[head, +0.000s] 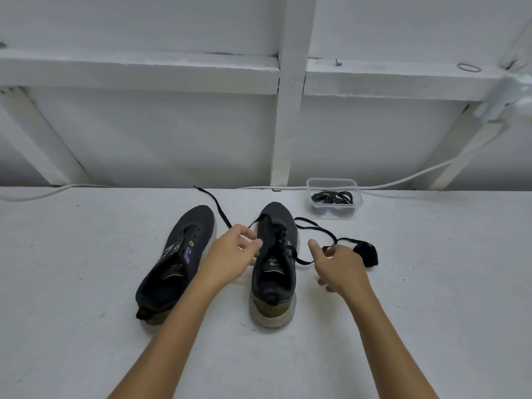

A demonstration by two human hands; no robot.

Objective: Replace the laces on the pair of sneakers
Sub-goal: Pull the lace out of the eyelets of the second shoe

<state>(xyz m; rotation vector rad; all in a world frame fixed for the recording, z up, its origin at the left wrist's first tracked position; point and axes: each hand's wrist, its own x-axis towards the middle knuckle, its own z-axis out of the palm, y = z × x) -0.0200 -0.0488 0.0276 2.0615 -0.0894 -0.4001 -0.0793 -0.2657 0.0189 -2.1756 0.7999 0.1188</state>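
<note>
Two dark sneakers stand side by side on a white surface, toes pointing away from me. The left sneaker (178, 254) shows bare eyelets with no lace. The right sneaker (276, 263) carries a black lace (214, 205) that is partly threaded, with loose ends trailing off on both sides. My left hand (230, 254) is between the shoes, its curled fingers pinching the lace at the right sneaker's left side. My right hand (341, 267) is just right of that sneaker, index finger extended, with the lace's right end running into its fingers. A bundled black lace (367, 251) lies beside it.
A clear plastic container (331, 180) holding more black laces stands at the back right near the wall. A white cable (403, 180) runs along the wall's foot. White wooden framing rises behind, and a rubber band (468, 67) lies on its ledge.
</note>
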